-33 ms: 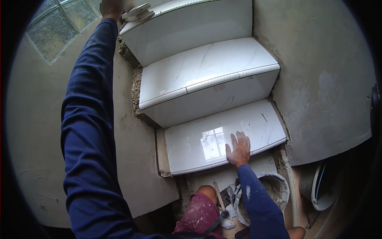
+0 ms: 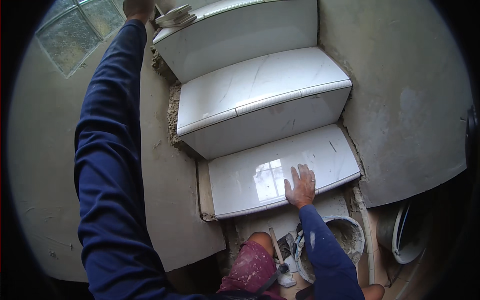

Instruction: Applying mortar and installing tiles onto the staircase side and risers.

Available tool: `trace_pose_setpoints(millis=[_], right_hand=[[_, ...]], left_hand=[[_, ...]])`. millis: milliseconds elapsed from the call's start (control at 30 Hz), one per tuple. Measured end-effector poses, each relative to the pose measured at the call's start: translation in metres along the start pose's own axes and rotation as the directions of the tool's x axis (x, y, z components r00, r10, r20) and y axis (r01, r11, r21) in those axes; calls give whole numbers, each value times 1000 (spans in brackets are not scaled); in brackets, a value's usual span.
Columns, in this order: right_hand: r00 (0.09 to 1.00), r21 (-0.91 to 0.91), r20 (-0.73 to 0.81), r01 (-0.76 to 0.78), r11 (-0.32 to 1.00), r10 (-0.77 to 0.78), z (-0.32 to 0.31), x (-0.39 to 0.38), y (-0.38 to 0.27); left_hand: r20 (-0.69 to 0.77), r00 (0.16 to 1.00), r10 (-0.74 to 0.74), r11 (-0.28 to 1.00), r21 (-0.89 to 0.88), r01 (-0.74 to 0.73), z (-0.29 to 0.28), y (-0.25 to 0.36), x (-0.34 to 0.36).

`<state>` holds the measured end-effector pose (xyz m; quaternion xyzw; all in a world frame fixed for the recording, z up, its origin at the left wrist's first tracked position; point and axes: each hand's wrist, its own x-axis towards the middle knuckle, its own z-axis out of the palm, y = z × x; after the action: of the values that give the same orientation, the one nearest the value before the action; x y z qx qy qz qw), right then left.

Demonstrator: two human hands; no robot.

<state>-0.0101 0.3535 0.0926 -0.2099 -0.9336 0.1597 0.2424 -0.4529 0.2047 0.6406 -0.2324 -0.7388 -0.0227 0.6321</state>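
Observation:
My right hand (image 2: 301, 187) lies flat on the glossy white marbled tile of the lowest step (image 2: 235, 185), near its front edge, with the fingers spread. My left arm reaches far up along the left wall. At the top edge of the view my left hand (image 2: 138, 8) is partly cut off, and its fingers are hidden. Right beside it, a small stack of white tile pieces (image 2: 176, 16) sits on the left end of an upper step. The middle step (image 2: 265, 85) has a ribbed white edge trim.
Below my right arm stands a bucket (image 2: 350, 235) with grey mortar residue. A hammer (image 2: 276, 247) with a pale handle is next to my knee. Another bucket (image 2: 400, 240) is at the lower right. Grey plastered walls (image 2: 405, 100) flank the stairs; glass blocks (image 2: 70, 40) are at upper left.
My left hand has shifted very slightly to the left, and the whole view has moved a touch. My right hand stays on the lowest step.

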Motion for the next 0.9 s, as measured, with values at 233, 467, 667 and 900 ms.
trace_pose_setpoints(millis=[233, 467, 667, 900], right_hand=[[1000, 55, -12, 22, 998, -21, -10, -10, 13], [907, 872, 400, -333, -360, 131, -210, -4, -84], [907, 776, 407, -279, -565, 111, -230, -82, -69], [919, 933, 332, -287, -216, 211, -195, -151, -75]], left_hand=[[-321, 918, -233, 806, -592, -2, -166, 49, 22], [87, 940, -330, 388, -895, 219, -310, 184, -174], [334, 941, 61, -43, -941, 337, -435, 234, -393], [645, 710, 283, -132, -707, 695, -502, 209, -529]])
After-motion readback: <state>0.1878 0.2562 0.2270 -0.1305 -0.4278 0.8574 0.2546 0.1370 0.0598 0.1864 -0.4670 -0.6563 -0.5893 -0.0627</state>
